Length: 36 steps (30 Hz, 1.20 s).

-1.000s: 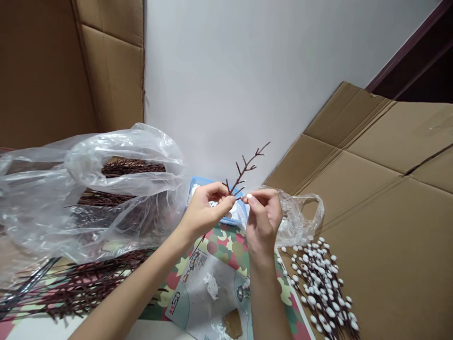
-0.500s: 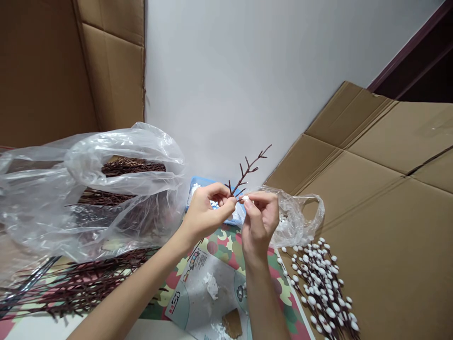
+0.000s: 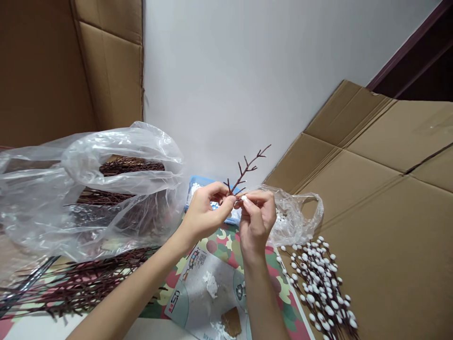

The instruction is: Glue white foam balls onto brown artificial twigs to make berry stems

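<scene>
My left hand [image 3: 208, 208] is closed, pinching a dark brown artificial branch [image 3: 244, 174] between thumb and fingers. The branch leans up to the right, with short bare side twigs. Close beside it, my right hand [image 3: 258, 219] is closed too, its thumb and fingertips gripping a small white bud [image 3: 245, 200] at a lower twig by my left fingertips. Whether the twig end sits inside the bud is hidden by the fingers. Behind my hands stands a blue tray [image 3: 202, 179] with white pieces in it, partly covered.
On the left, a clear plastic bag [image 3: 155, 141] holds brown branches, and more bare branches [image 3: 92, 283] lie in front. A grey board [image 3: 198, 302] carries white smears and a brown piece [image 3: 231, 322]. At right are finished white-budded branches [image 3: 320, 283] and another clear bag [image 3: 300, 226].
My right hand has shifted slightly left, bringing the white bud closer to my left fingertips. The branch is held in nearly the same place.
</scene>
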### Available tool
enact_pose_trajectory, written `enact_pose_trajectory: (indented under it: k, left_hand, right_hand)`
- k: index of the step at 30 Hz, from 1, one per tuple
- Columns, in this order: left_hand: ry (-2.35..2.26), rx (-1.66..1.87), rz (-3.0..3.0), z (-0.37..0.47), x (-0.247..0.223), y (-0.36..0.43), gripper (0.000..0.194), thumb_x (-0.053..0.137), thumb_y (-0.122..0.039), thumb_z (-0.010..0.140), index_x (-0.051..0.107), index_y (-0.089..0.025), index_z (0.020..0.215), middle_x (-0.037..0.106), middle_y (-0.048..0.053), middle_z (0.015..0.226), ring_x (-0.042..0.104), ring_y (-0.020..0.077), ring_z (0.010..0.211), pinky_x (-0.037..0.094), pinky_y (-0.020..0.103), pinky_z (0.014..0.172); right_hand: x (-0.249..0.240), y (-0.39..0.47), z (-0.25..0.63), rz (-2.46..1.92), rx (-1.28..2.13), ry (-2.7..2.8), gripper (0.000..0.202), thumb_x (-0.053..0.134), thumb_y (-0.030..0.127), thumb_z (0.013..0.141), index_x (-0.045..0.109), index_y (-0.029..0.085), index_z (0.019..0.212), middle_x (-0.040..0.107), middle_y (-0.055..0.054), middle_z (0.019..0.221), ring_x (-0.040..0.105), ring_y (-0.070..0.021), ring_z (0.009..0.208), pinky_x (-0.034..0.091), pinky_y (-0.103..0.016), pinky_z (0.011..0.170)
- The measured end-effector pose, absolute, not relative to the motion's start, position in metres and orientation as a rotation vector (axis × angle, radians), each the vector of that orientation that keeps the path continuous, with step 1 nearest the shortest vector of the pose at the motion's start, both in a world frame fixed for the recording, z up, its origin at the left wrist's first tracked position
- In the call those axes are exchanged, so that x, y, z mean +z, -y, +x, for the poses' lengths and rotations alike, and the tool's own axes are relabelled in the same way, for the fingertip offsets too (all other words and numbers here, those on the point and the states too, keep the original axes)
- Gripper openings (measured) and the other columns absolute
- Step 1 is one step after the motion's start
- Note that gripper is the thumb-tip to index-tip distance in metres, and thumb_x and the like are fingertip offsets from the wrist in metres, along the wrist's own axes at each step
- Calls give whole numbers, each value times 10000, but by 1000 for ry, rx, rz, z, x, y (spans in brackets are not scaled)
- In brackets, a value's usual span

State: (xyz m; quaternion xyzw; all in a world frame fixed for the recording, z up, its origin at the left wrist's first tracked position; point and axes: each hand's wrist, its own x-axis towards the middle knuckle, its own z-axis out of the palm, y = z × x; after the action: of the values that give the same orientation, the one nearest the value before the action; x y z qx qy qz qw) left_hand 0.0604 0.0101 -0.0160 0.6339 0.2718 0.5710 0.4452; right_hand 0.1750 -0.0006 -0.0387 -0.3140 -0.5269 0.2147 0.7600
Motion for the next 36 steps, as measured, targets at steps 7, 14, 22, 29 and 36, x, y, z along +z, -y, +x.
enact_pose_trajectory:
  k: [7, 14, 22, 29, 36]
  left_hand:
    - [-715, 1461, 1608, 62, -15, -6, 148, 560, -214, 773, 513, -172, 638, 490, -33, 598, 457, 95, 563, 394, 218, 544]
    - [-727, 1494, 1602, 66, -16, -1, 149, 558, -230, 787, 515, -176, 656, 503, -25, 599, 471, 106, 563, 398, 225, 538]
    - [-749, 1549, 1621, 72, -20, 5, 130, 549, -218, 815, 536, -170, 695, 531, -6, 656, 487, 118, 612, 415, 236, 569]
    - [-752, 1595, 1558, 78, -25, 9, 137, 553, -236, 836, 544, -169, 718, 532, -4, 662, 486, 118, 619, 407, 234, 565]
    - [-760, 1610, 1499, 81, -27, 12, 174, 547, -265, 859, 529, -177, 710, 563, 15, 690, 517, 133, 648, 427, 250, 592]
  right_hand:
    - [-39, 1, 171, -647, 390, 1125, 97, 567, 114, 776, 568, 207, 748, 584, 38, 713, 592, -120, 694, 458, -251, 595]
    - [-41, 3, 170, -628, 338, 1115, 109, 557, 105, 783, 563, 212, 760, 581, 34, 725, 601, -125, 708, 465, -266, 605]
    - [-39, 6, 166, -586, 268, 1075, 153, 552, 70, 786, 557, 220, 754, 576, 46, 712, 609, -127, 721, 477, -294, 672]
    - [-39, 8, 168, -596, 216, 1123, 163, 545, 65, 792, 564, 224, 767, 578, 45, 725, 611, -129, 730, 479, -300, 683]
    - [-40, 11, 165, -646, 150, 1134, 150, 541, 83, 804, 535, 231, 777, 553, 44, 719, 617, -135, 721, 484, -307, 658]
